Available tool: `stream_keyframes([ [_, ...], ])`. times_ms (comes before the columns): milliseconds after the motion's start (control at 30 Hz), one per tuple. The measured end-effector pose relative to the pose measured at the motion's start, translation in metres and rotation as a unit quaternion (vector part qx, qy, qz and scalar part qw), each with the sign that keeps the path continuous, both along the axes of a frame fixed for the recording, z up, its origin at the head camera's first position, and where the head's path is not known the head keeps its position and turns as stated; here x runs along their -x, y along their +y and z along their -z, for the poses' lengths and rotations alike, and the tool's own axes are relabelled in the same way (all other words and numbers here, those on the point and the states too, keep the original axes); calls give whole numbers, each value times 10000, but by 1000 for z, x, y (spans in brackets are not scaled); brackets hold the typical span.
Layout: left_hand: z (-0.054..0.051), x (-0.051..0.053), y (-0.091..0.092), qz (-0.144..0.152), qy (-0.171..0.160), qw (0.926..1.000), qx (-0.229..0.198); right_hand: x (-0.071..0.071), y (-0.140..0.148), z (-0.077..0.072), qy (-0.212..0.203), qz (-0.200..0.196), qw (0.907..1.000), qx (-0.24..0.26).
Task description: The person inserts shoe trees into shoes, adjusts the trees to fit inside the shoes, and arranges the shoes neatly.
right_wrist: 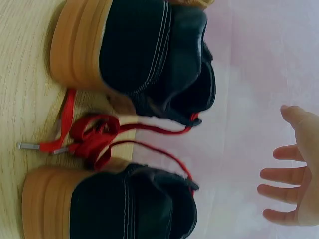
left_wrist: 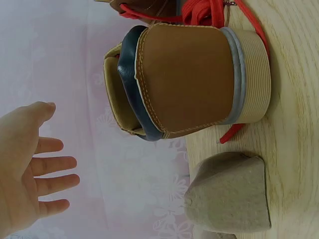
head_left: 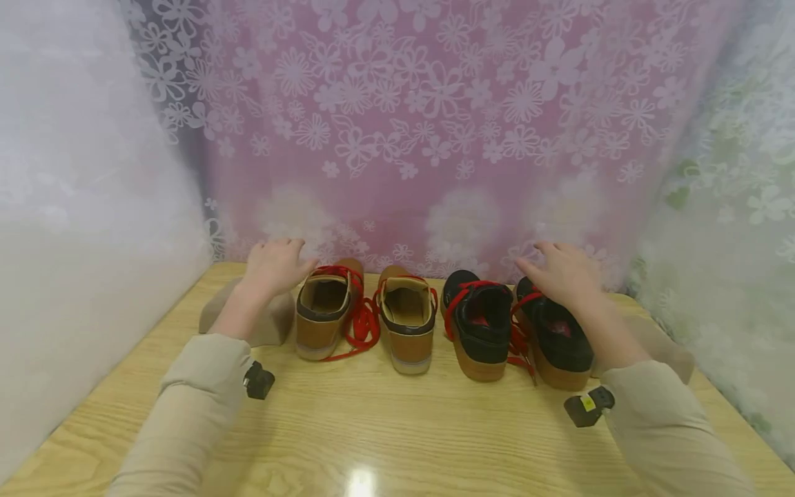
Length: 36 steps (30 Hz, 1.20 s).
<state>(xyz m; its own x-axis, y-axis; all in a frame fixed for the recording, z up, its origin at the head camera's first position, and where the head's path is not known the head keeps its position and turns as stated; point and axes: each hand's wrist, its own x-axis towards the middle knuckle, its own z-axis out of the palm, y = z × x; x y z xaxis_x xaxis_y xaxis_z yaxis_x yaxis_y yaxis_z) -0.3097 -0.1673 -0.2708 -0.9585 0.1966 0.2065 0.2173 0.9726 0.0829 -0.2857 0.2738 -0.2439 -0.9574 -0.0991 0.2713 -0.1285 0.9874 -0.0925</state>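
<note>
Wooden table [head_left: 397, 442], both hands [head_left: 273, 266] [head_left: 566, 276] empty, spread wide, raised near brown shoes [head_left: 412, 339], black shoes [head_left: 483, 353]

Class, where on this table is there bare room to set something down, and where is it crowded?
The widest bare patch of table lies in front of the brown shoes and black shoes, between the left sleeve and right sleeve. A narrow bare gap separates the two pairs. It is crowded within each pair, where red laces lie bunched.
</note>
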Motion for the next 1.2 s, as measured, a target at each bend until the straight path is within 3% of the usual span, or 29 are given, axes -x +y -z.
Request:
stream_keyframes([
  [200, -1, 0, -4, 43, 251, 9997, -66, 0, -16, 1, 642, -494, 9965, 202],
  [333, 0, 0, -7, 36, 299, 9994, -153, 2, -28, 4, 812, -761, 9935, 258],
  [733, 3, -7, -28, -280, -102, 9990, -340, 1, -73, 9, 357, -1200, 9903, 604],
  [1200, 11, -22, -58, -270, -284, 9976, -562, -5, -132, 15, 571, -1865, 9797, 468],
])
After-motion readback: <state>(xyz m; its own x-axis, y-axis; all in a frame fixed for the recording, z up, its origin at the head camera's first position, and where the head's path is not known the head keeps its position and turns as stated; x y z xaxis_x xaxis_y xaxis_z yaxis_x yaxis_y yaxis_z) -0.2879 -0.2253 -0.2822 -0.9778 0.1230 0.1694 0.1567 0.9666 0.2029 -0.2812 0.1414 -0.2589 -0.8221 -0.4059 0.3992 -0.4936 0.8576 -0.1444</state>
